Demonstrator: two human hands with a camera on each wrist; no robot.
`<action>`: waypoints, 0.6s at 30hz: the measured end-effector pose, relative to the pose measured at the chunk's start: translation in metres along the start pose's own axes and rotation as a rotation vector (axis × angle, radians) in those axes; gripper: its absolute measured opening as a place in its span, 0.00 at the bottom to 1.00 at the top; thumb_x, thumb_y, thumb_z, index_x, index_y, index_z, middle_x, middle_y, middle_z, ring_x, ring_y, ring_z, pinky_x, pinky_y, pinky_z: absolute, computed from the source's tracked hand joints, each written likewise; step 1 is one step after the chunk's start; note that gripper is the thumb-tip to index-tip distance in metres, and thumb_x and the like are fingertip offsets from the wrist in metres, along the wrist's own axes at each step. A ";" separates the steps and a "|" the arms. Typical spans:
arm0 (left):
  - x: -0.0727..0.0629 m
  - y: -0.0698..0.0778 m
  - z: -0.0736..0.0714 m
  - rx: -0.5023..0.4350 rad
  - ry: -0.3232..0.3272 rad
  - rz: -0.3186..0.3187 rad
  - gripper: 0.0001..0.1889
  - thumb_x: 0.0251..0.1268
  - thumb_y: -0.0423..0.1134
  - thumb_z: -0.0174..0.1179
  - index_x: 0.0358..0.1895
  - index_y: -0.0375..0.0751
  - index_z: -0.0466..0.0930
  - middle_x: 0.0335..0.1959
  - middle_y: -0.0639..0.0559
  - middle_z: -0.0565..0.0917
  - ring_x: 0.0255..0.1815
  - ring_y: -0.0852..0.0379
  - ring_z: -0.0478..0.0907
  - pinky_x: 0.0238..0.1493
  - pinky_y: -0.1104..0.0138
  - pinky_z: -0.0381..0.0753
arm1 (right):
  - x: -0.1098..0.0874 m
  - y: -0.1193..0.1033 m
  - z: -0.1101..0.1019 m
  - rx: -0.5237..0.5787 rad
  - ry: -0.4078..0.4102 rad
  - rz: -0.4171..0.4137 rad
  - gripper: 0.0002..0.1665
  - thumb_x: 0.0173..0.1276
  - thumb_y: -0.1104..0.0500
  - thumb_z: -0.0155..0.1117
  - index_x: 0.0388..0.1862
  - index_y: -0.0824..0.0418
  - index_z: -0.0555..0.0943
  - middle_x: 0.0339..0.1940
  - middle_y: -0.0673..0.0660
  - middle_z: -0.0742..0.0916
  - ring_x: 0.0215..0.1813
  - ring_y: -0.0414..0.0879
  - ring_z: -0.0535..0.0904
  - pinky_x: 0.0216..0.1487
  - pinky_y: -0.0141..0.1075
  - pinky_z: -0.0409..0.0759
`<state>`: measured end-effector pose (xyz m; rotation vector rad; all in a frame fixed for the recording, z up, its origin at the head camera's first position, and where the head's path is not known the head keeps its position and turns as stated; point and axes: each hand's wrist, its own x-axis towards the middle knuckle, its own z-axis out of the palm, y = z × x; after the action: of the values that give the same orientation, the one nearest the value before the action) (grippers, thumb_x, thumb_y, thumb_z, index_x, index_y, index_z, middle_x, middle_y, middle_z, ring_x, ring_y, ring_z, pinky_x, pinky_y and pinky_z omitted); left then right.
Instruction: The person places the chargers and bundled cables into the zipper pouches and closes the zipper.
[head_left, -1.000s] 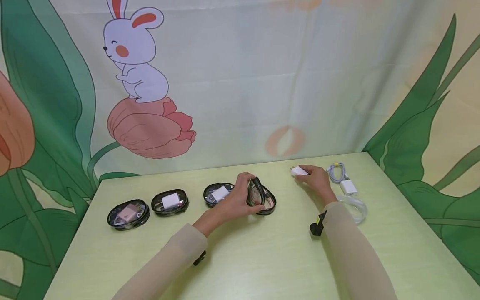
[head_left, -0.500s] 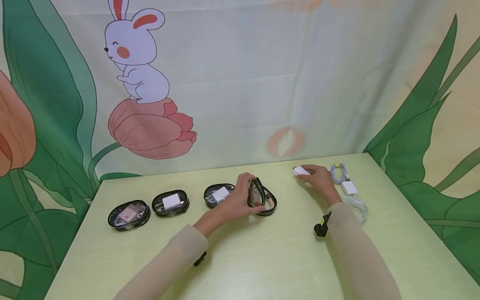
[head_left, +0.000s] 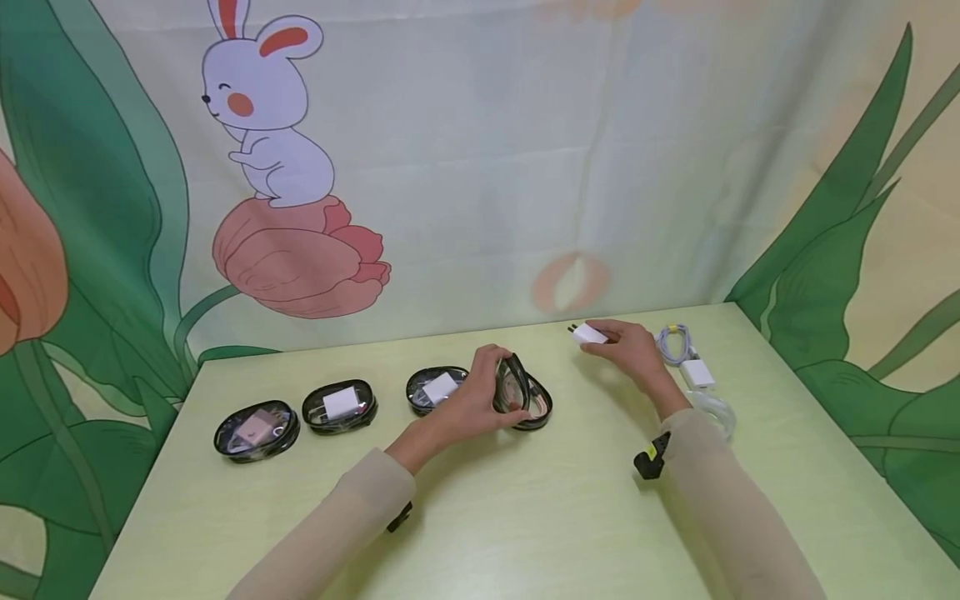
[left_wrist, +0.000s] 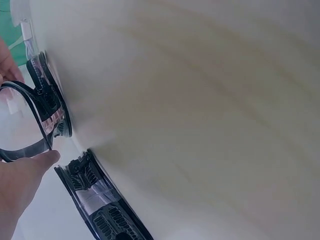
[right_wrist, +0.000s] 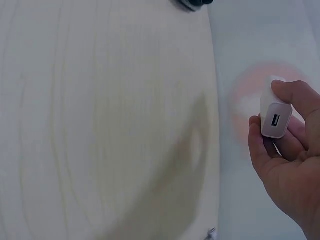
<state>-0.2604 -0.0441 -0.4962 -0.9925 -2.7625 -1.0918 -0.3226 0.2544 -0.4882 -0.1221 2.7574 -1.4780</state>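
My left hand (head_left: 468, 404) holds up the lid (head_left: 519, 371) of an oval case with black edges and clear sides, thumb at the near rim. The case base (head_left: 549, 408) lies on the table with something pink, perhaps a coiled cable, inside. Farther right, my right hand (head_left: 633, 354) pinches a white charger plug (head_left: 590, 333) between thumb and fingers, above the table near its back edge. Its prongs point left, away from the palm. In the right wrist view, the USB port of the charger plug (right_wrist: 276, 120) faces the camera.
Left of my hands stand three oval cases with chargers inside: one at far left (head_left: 257, 429), a second (head_left: 340, 405), a third (head_left: 431, 389) partly behind my left hand. At right lie a lavender coiled cable (head_left: 675, 343), a white charger (head_left: 697, 374) and a clear coiled item (head_left: 720, 412).
My right hand has shifted slightly left and toward the back with the charger plug, and its prongs show more. The left hand and the lid have stayed in place.
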 end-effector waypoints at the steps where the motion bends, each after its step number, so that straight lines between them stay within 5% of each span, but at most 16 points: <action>1: 0.000 0.000 0.000 0.002 0.000 0.002 0.46 0.61 0.47 0.74 0.71 0.36 0.52 0.71 0.36 0.55 0.69 0.39 0.64 0.71 0.53 0.68 | 0.000 -0.003 0.001 -0.002 -0.003 -0.006 0.33 0.67 0.52 0.74 0.69 0.59 0.78 0.65 0.64 0.82 0.65 0.57 0.79 0.56 0.45 0.80; 18: -0.002 -0.002 -0.001 -0.006 -0.013 -0.040 0.46 0.63 0.49 0.72 0.73 0.38 0.50 0.73 0.39 0.52 0.70 0.42 0.65 0.72 0.53 0.67 | -0.023 -0.035 0.024 -0.142 -0.124 -0.146 0.31 0.65 0.53 0.75 0.66 0.59 0.81 0.57 0.62 0.87 0.54 0.53 0.86 0.42 0.36 0.80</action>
<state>-0.2604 -0.0470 -0.4968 -0.9532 -2.8030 -1.1031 -0.2966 0.2162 -0.4730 -0.4104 2.8014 -1.2524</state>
